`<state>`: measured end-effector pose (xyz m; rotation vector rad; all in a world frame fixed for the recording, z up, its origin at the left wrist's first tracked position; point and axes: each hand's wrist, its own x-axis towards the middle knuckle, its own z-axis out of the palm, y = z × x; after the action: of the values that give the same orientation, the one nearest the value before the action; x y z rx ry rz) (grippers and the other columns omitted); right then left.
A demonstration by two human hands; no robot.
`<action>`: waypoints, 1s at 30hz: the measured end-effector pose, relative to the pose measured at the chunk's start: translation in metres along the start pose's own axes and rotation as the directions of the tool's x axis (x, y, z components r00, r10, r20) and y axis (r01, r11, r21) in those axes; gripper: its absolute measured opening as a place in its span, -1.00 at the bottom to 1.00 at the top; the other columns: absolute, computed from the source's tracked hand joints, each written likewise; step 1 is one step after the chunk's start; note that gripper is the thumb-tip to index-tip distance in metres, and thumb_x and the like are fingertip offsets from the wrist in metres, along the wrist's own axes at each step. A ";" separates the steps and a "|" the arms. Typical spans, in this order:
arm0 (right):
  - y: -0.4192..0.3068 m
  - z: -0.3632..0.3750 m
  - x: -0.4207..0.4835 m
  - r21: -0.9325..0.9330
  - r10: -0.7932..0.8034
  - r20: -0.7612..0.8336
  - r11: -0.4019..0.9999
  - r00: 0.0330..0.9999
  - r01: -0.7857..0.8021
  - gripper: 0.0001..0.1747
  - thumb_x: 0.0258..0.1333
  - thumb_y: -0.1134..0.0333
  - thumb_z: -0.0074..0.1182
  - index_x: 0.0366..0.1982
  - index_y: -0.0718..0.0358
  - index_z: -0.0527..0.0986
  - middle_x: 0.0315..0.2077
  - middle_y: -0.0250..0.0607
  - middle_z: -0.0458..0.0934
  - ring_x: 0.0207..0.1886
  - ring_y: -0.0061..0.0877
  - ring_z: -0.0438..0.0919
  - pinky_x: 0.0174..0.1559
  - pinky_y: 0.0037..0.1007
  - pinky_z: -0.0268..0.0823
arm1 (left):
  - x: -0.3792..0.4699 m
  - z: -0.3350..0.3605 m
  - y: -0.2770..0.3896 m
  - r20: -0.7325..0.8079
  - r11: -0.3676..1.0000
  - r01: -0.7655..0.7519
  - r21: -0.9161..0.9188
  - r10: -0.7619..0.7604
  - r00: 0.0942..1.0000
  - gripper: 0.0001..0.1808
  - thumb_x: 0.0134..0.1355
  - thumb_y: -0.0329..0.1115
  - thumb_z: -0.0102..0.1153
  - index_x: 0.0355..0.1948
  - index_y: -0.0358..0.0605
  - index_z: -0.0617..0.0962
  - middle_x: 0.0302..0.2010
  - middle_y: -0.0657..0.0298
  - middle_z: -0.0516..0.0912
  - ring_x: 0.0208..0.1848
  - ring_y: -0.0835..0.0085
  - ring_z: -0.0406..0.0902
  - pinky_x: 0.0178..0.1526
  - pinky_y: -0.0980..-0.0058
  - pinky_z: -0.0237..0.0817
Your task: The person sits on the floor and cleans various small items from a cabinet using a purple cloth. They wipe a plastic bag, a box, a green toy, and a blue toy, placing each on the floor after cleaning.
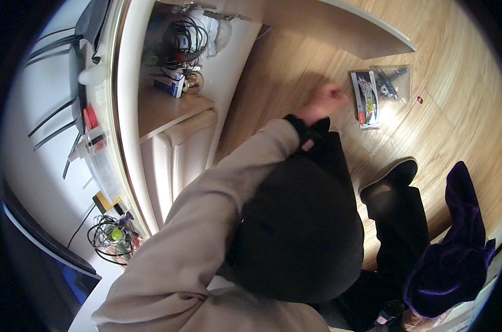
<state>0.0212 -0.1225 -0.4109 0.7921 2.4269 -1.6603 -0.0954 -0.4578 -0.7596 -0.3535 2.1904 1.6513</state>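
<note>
My left hand (323, 101), blurred and with its fingers seemingly curled, is above the wood floor beyond my knee; whether it holds anything cannot be made out. To its right lie a printed packet (366, 99) and a clear plastic bag (394, 83) with dark metal or plastic parts. At the lower right edge my right hand (423, 321) is mostly hidden behind a purple velvety cloth item (446, 278), which it appears to hold. A small red piece (420, 100) is on the floor beyond the bag.
An open cabinet door (359, 37) juts out at the top. Coiled black cables (186, 41), a small box (170, 85) and a roll of tape (194, 82) sit on the cabinet shelf (180, 114). Tangled wires (112, 238) and a clear plastic container (101, 170) stand on the left surface. My shoe (400, 172) rests on the floor.
</note>
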 end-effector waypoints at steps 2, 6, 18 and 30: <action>-0.001 0.000 -0.003 0.002 -0.006 0.002 1.000 1.000 0.005 -0.30 0.20 0.04 0.07 0.24 0.30 0.23 0.19 0.04 0.33 0.23 -0.15 0.36 0.23 -0.21 0.19 | -0.016 -0.054 -0.007 -0.214 0.958 -0.126 -0.259 0.071 0.974 -0.84 0.15 -0.33 0.21 -0.32 -0.21 0.59 -0.40 0.22 0.61 -0.29 0.44 0.52 -0.19 0.38 0.38; -0.004 -0.004 -0.011 0.004 -0.010 0.006 1.000 1.000 0.010 -0.30 0.19 0.05 0.08 0.23 0.30 0.23 0.18 0.04 0.34 0.22 -0.15 0.37 0.22 -0.21 0.20 | -0.053 -0.206 -0.023 -0.559 0.918 0.016 0.396 0.227 0.798 -0.75 0.23 -0.36 0.02 -0.07 -0.13 0.51 -0.26 0.20 0.59 -0.16 0.22 0.55 -0.09 0.34 0.39; -0.015 -0.008 -0.022 0.014 -0.014 -0.016 1.000 1.000 0.014 -0.32 0.16 0.09 0.13 0.20 0.30 0.26 0.15 0.03 0.37 0.19 -0.16 0.40 0.19 -0.22 0.22 | -0.062 -0.354 -0.007 -0.565 0.573 0.557 0.601 -0.188 0.803 -0.44 -0.01 0.03 0.23 -0.08 -0.17 0.57 -0.09 0.10 0.67 -0.07 0.21 0.62 -0.08 0.35 0.44; -0.018 0.012 -0.010 0.028 0.012 0.000 1.000 1.000 -0.012 -0.34 0.13 0.12 0.18 0.17 0.30 0.28 0.12 0.03 0.40 0.17 -0.17 0.42 0.17 -0.23 0.24 | -0.078 -0.401 -0.071 -0.682 0.869 0.364 0.336 -0.042 0.730 -0.55 0.09 -0.05 0.18 -0.10 -0.14 0.58 -0.14 0.12 0.67 -0.11 0.22 0.62 -0.08 0.34 0.44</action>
<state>0.0194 -0.1413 -0.3970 0.8092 2.3996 -1.6930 -0.0535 -0.8646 -0.6901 -1.1463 2.8035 0.8983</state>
